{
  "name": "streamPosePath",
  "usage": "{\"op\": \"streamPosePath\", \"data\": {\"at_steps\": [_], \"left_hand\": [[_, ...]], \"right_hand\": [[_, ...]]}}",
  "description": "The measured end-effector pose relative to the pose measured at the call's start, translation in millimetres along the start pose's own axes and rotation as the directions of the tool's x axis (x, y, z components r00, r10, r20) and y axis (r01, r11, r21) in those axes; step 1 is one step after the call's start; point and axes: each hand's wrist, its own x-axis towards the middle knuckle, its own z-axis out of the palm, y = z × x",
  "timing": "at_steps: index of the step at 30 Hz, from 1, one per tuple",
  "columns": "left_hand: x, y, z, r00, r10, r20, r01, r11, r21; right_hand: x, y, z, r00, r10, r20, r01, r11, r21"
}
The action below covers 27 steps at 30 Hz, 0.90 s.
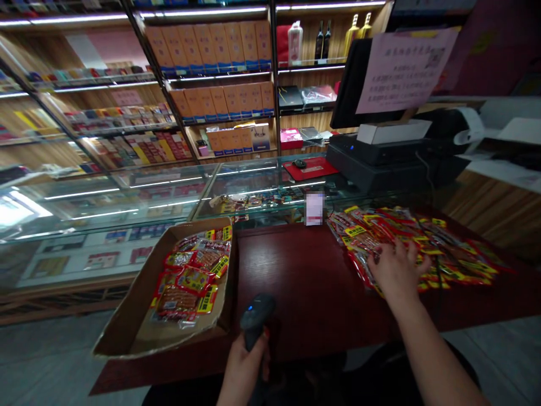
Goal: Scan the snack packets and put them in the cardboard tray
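My left hand is closed around the handle of a dark barcode scanner, which has a small blue light on top. Over a pile of red and yellow snack packets at the right of the table, my right hand has its fingers spread. Whether the fingertips touch a packet I cannot tell. To the left of the scanner stands an open cardboard box, with several similar snack packets lying inside it.
The dark red wooden table meets a glass display counter. A small payment card stand is at the table's back edge. Beyond are a computer mouse on a red mat, a monitor and a black cash drawer.
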Motion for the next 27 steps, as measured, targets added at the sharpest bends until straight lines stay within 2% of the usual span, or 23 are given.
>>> {"op": "streamPosePath", "data": {"at_steps": [3,7,11,14,16,19,21,24,27], "left_hand": [[-2,2,0,1.0,-0.005,-0.004,0.005,1.0,-0.007],[-9,12,1,1.0,0.006,0.008,-0.006,1.0,-0.023],[-13,19,1,1.0,-0.004,0.015,0.004,1.0,-0.016],[-12,19,1,1.0,-0.002,0.016,0.003,1.0,-0.011],[-11,19,2,1.0,0.005,0.023,-0.005,1.0,-0.009],[-13,20,3,1.0,-0.011,0.019,0.011,1.0,0.003],[-17,22,3,1.0,-0.023,0.016,0.023,1.0,0.02],[-28,27,3,0.998,-0.022,0.051,0.019,0.999,0.045],[-40,33,3,0.994,-0.026,0.109,0.015,0.995,0.101]], "right_hand": [[-1,-2,0,0.999,-0.037,-0.001,0.037,0.999,0.014],[2,9,5,0.989,-0.109,-0.096,0.11,0.994,0.003],[7,21,5,0.972,-0.126,-0.197,0.147,0.985,0.094],[-3,11,-5,0.939,-0.176,-0.296,0.234,0.957,0.173],[-22,-11,-13,0.907,-0.277,-0.316,0.355,0.908,0.222],[-62,-53,-20,0.853,-0.451,-0.262,0.518,0.792,0.324],[-86,-77,-21,0.823,-0.53,-0.206,0.564,0.715,0.414],[-107,-93,-17,0.797,-0.596,-0.1,0.546,0.64,0.54],[-112,-88,-11,0.838,-0.546,-0.003,0.436,0.664,0.608]]}}
